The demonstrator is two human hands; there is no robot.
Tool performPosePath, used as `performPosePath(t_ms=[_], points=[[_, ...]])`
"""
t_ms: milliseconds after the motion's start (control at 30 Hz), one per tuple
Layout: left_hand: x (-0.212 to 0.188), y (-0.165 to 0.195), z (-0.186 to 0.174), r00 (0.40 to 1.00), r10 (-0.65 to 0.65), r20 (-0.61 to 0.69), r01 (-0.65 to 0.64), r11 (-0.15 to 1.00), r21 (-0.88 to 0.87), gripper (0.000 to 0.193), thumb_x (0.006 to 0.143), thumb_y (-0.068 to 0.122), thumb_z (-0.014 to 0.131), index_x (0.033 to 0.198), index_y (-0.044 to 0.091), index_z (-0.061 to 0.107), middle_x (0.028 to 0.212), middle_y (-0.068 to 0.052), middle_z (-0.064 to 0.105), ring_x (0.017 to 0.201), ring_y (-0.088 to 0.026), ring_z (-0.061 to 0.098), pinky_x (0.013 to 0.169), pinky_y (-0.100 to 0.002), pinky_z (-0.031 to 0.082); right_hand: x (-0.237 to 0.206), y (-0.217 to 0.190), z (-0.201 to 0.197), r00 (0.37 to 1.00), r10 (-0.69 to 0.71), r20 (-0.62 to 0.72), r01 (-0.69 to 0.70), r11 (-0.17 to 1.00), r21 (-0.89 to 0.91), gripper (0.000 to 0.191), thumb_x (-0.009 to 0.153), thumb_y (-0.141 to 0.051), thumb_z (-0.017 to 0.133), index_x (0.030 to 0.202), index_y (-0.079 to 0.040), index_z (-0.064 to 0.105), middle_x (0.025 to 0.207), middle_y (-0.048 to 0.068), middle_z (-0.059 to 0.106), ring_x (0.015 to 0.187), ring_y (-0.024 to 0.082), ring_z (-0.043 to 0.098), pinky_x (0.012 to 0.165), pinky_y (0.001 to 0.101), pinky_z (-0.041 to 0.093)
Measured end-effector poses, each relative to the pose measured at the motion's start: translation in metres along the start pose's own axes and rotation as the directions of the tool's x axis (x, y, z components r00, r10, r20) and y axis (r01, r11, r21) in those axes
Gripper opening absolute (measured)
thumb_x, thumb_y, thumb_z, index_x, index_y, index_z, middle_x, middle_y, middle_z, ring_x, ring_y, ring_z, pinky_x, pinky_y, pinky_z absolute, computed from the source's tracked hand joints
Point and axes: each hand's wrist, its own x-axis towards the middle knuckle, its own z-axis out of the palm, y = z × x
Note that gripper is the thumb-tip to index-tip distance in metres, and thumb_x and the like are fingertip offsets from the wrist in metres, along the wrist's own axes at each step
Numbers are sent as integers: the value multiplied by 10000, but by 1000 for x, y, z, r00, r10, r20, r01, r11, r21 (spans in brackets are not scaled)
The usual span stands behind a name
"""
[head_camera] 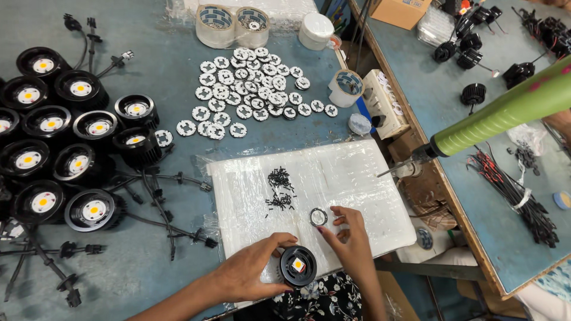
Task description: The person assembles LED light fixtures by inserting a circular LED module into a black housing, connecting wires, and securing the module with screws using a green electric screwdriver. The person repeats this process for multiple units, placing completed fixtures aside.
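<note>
Left hand wrapped around black lamp housing at near table edge. Right hand open, fingertips at small metal ring, lying just far-right of housing on white sheet.

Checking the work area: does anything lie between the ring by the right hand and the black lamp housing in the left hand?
Nothing visible does. The ring lies on the white pad by the right hand; only bare pad separates it from the black lamp housing in the left hand.

Single head view, steeply down, close over blue worktable.
</note>
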Motion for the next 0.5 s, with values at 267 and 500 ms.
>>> performPosePath(t_ms=[267,500], points=[[-1,-3,1,1000,13,-1,-13,1000,0,802,799,352,846,1427,110,409,1282,-137,634,1173,-281,675,1026,-407,519,7,-23,-15,963,-136,231,147,989,-31,633,837,-107,720,1441,-225,572,1349,61,501,886,190,552,736,293,509],[0,-1,-1,999,-30,35,29,1000,2,807,797,348,848,1423,112,396,1291,-140,623,1190,-285,656,1035,-422,498,24,-25,-23,940,-98,327,166,968,-188,456,855,-273,817,1268,-186,642,1090,47,596,828,165,584,700,295,523]])
